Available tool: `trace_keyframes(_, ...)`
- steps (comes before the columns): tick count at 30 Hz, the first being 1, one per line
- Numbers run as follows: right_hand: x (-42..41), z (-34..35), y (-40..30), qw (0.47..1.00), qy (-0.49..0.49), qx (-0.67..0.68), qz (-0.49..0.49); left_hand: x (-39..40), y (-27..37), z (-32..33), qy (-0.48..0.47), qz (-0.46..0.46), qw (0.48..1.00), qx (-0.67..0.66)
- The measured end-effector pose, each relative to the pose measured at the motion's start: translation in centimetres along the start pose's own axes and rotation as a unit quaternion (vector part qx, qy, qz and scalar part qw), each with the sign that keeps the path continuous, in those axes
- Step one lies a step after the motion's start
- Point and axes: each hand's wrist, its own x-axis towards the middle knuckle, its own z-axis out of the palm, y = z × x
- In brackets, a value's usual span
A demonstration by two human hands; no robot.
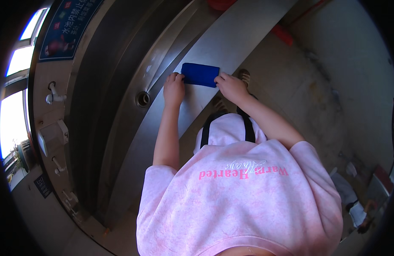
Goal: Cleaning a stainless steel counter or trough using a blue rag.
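A flat, rectangular dark blue cloth (200,75), seemingly folded, lies at the upper middle on the smooth metal ledge (197,96) of a long sink. The fingers of my left hand (174,88) pinch its left edge. At its right edge, my right hand (230,86) grips the lower corner between thumb and fingers. Both thumbs are partly hidden.
Left of the ledge runs the metal sink basin with a round drain (142,99). White taps (55,97) line the wall beyond, under a blue sign bearing writing. A red object (221,4) is at the top. Another person (357,214) is at the lower right.
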Motion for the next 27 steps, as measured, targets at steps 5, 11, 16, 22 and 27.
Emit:
trace_keyframes(5, 0.7, 1.8, 0.5, 0.999, -0.024, -0.023, 0.006, 0.4, -0.7, 0.6, -0.035, 0.010, 0.998, 0.041)
trace_keyframes(11, 1.4, 1.6, 0.6, 0.999, -0.025, -0.008, 0.026, 0.3, -0.9, 0.0, -0.051, 0.032, 0.997, 0.047)
trace_keyframes(16, 1.2, 0.4, -0.6, 0.999, 0.037, 0.023, -0.003, 0.3, -1.1, -0.6, -0.038, 0.032, 0.997, 0.055)
trace_keyframes(22, 0.3, 1.6, 0.2, 0.999, 0.002, -0.024, -0.046, -0.3, -1.4, -1.2, -0.052, 0.092, 0.991, 0.077)
trace_keyframes(27, 0.1, 1.9, 0.0, 0.998, 0.010, -0.037, -0.049, -0.8, -1.3, -0.8, -0.050, 0.067, 0.995, 0.061)
